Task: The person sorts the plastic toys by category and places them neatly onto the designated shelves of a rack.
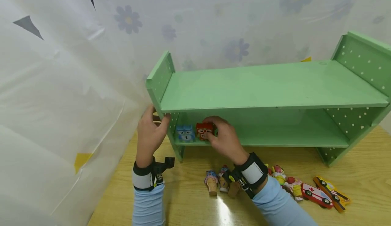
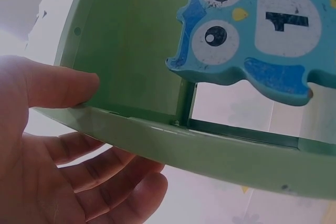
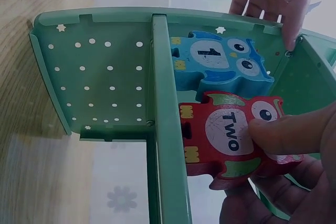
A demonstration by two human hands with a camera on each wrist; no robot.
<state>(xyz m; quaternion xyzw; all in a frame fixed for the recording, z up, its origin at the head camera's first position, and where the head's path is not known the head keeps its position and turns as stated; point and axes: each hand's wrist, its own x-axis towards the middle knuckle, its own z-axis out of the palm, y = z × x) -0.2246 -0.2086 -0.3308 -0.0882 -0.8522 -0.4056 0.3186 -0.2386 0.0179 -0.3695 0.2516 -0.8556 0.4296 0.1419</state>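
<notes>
The fingers of a person's right hand (image 1: pixel 226 140) pinch a red owl block (image 3: pixel 227 134) marked "Two", thumb across its front, inside the lower compartment of a green shelf (image 1: pixel 275 87); just left of those fingers stands a blue owl block (image 1: pixel 185 133) marked "1". The left hand (image 1: pixel 150 135) grips the side panel (image 1: pixel 162 78), thumb inside, fingers outside; below the right fingers, cone-shaped toys (image 1: pixel 211 183) lie on the worktop (image 1: pixel 183 202).

"What's hidden?"
"In the head view, my right hand (image 1: pixel 224 137) partly covers the red owl-shaped block (image 1: pixel 201 132)."
"Cut off?"
"There, the right end of the green white-dotted shelf (image 1: pixel 275 87); in my left wrist view, the blue owl-shaped block (image 2: pixel 248 40)."
</notes>
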